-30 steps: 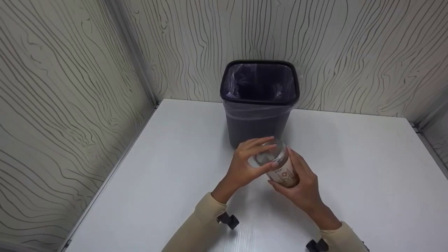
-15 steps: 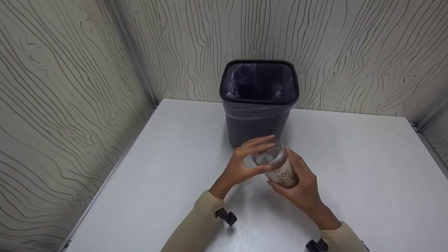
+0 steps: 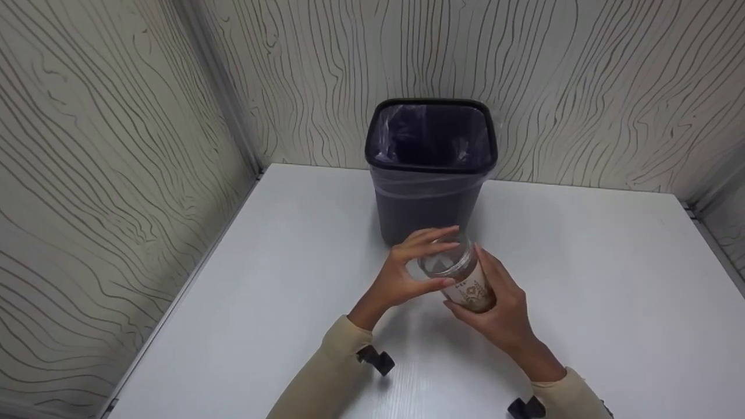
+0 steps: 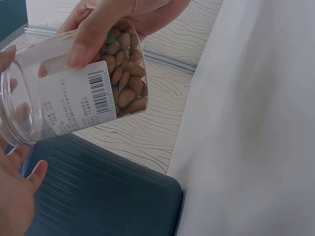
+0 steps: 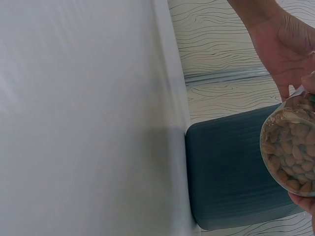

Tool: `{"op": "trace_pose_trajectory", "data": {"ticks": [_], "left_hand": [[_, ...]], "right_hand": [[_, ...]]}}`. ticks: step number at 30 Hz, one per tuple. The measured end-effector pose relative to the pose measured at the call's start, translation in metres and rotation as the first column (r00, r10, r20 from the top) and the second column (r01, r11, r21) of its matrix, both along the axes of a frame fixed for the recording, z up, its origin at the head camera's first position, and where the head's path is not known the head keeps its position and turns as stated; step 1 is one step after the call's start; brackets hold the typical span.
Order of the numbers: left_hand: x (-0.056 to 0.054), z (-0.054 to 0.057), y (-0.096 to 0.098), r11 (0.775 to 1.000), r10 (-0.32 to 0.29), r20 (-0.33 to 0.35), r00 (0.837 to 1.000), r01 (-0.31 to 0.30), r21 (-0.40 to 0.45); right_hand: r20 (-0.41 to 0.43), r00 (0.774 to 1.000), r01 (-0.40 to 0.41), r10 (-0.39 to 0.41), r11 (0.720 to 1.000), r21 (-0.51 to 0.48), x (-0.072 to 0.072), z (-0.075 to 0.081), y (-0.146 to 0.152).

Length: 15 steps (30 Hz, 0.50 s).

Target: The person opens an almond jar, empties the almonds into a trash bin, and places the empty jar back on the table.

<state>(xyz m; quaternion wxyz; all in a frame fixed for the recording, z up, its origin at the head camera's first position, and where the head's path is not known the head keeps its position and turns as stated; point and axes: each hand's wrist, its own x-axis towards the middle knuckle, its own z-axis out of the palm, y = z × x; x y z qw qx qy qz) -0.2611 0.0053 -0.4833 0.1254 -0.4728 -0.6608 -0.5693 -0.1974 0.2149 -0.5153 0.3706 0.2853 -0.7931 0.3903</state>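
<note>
A clear jar with a white label is held tilted above the table, its top end toward the left. My right hand grips the jar's body near its base, thumb on one side and fingers on the other. My left hand spans the clear, ringed top end, with thumb at the near side and fingers over the far side. In the left wrist view, brown almonds gather at the base, beside a barcode label. The right wrist view shows the jar's round bottom full of almonds.
Just behind the hands, a dark bin with a clear plastic liner stands on the white table. Wood-grain-patterned panels close off the back and left side. In the right wrist view the bin lies close beyond the jar.
My left hand shifts slightly left and turns a little about the jar's top, its wrist drawing back left. The right hand keeps its grip, almost still, and the jar moves only slightly.
</note>
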Motion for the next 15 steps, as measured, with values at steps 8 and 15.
{"op": "trace_pose_trajectory", "data": {"ticks": [8, 15], "left_hand": [[0.004, 0.0024, 0.0003, 0.999, 0.043, 0.008, 0.999, -0.043, -0.01], [0.0063, 0.0036, 0.0037, 0.996, 0.083, -0.005, 0.997, -0.083, -0.009]], "right_hand": [[0.0, 1.0, 0.006, -0.006, 1.0, 0.009, -0.0008, -0.0014, 0.0002], [-0.008, 1.0, 0.011, -0.011, 1.0, 0.011, -0.0011, 0.0013, 0.002]]}}
